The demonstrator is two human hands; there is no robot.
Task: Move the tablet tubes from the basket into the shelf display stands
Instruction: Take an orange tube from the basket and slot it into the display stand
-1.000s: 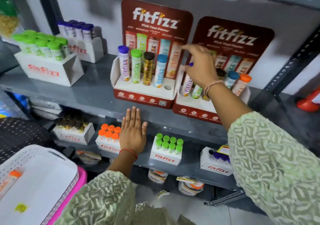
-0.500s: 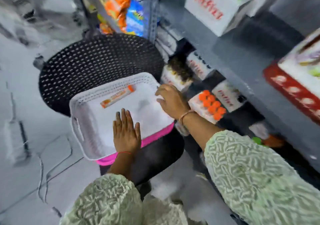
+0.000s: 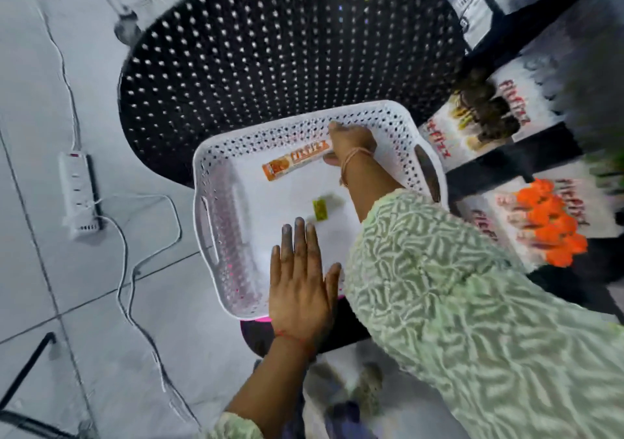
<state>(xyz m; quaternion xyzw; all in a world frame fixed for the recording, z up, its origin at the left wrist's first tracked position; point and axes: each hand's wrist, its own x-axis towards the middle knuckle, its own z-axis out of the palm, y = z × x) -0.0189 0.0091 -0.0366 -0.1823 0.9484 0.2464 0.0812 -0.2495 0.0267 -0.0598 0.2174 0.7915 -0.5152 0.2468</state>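
A white perforated basket (image 3: 216,154) sits on a black perforated chair (image 3: 270,50). One orange tablet tube (image 3: 293,160) lies in the basket's far part, label up. My right hand (image 3: 351,143) reaches in from the right and closes thumb and fingers over the tube's cap end, hiding the cap. My left hand (image 3: 299,286) lies flat on the basket's near rim, holding nothing. The shelf display stands are out of view.
A small yellow sticker (image 3: 320,209) lies on the basket floor. To the right, lower shelves hold a box of orange-capped tubes (image 3: 547,222) and a box of dark-capped tubes (image 3: 486,114). A white power strip (image 3: 79,195) and its cable lie on the tiled floor at left.
My view swung from the shelf stands down to the basket. My right hand left the display stand, crossed the basket and closed on the orange tube. My left hand moved from shelf edge to basket rim.
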